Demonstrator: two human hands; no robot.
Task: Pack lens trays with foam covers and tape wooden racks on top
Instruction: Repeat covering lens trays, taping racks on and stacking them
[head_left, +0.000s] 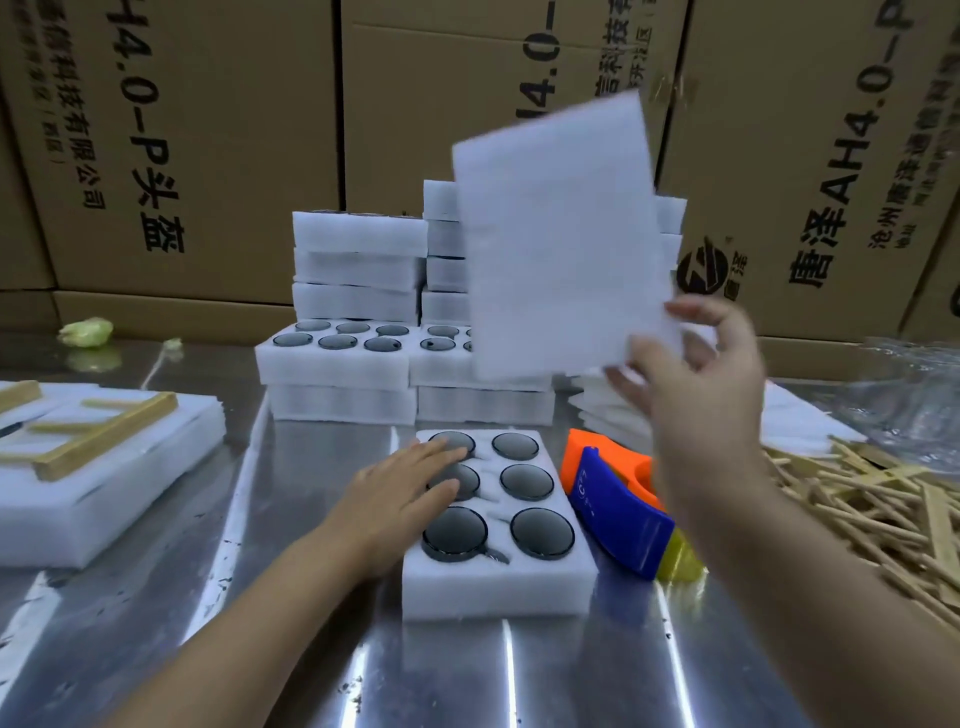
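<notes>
**One hand on the lens tray, one hand lifting a foam cover**

A white foam lens tray (498, 584) sits on the shiny metal table (311, 623), right in front of the person. It has six round dark lenses (542, 532) in it, in two rows of three.

The left hand (400, 493) lies flat on the left side of the tray. Its fingers (441, 452) are straight and close together, and they rest on the two far lenses on that side.

The right hand (696, 374) is up in the air, above the table. Its thumb and fingers (698, 316) pinch the low corner of a thin white foam cover (556, 234). The cover stands up tall and leans a bit to the left. It is well above the tray and does not touch it.

Just to the right of the tray lies a blue and orange tape dispenser (618, 514). Past that is a big pile of wooden sticks (872, 499).

On the left is another foam tray (104, 499) with a wooden rack (104, 431) lying on top.

Behind the lens tray are stacks of white foam trays (358, 270). Some of them show dark lenses on top. Big brown cardboard boxes (208, 130) stand along the back.
</notes>
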